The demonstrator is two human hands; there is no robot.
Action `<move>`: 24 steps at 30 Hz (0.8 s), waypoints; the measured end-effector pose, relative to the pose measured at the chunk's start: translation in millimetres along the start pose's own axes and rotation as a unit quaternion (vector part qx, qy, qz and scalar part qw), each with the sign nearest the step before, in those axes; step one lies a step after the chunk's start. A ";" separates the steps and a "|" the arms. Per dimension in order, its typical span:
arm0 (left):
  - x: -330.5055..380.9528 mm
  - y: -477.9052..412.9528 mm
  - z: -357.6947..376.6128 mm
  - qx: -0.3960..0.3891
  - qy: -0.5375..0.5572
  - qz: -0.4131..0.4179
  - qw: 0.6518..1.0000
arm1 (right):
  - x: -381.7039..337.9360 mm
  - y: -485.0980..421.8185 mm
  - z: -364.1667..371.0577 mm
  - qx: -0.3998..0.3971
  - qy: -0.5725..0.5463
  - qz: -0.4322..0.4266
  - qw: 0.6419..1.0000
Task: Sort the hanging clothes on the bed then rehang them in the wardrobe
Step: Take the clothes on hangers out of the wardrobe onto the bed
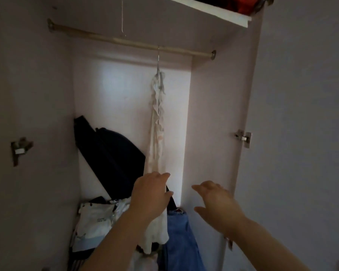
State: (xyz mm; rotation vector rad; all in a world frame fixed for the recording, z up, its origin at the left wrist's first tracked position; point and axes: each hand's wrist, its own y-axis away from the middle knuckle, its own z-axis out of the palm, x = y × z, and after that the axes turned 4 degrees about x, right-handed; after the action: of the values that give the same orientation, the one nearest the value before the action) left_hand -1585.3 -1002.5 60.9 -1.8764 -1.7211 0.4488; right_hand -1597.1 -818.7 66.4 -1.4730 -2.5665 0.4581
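Cream cloth, ruffled at the edge: one garment point(157, 118), long and narrow, thin and limp, faintly marked with pale pink lower down.

Location: hung on a wire hanger point(158, 61) from the rail point(110, 39) inside the open wardrobe point(213, 114), right of the rail's middle. Its lower end passes under the left hand and trails out below the wrist.

Left hand point(150, 194): laid over the garment's lower part, fingers curled round the cloth, holding it.

Right hand point(215, 204): just beside, apart from the cloth, fingers spread wide, holding nothing.

Progress: rehanging judged under way and early. One garment on the rail; the rest of the rail is bare. The bed is out of view, so what is sorted or waiting cannot be told.

Also present, wardrobe floor: dark cloth point(110, 153) leaning in the back left corner; white printed cloth point(96, 218); jeans point(178, 231) under the hanging garment. All loose, off hangers. Whether these belong to the task cannot be told.

Above: shelf point(213, 12) with something red on it.
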 end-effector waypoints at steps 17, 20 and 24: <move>-101.3 -252.7 40.7 0.121 0.154 -0.138 0.971 | 45.9 -316.6 -61.7 0.237 -0.047 -0.168 0.956; -110.5 -299.6 42.1 0.132 0.182 -0.142 0.964 | 32.4 -353.1 -91.4 0.306 -0.038 -0.179 0.934; -118.6 -354.2 48.9 0.155 0.235 -0.116 0.952 | 11.1 -399.6 -122.7 0.394 -0.024 -0.189 0.899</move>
State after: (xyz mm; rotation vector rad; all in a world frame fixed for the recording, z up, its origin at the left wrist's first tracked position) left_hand -1912.7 -1100.5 219.5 -1.3960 -1.4275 0.1470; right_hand -1895.1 -974.7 314.8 -0.6671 -2.1654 1.2740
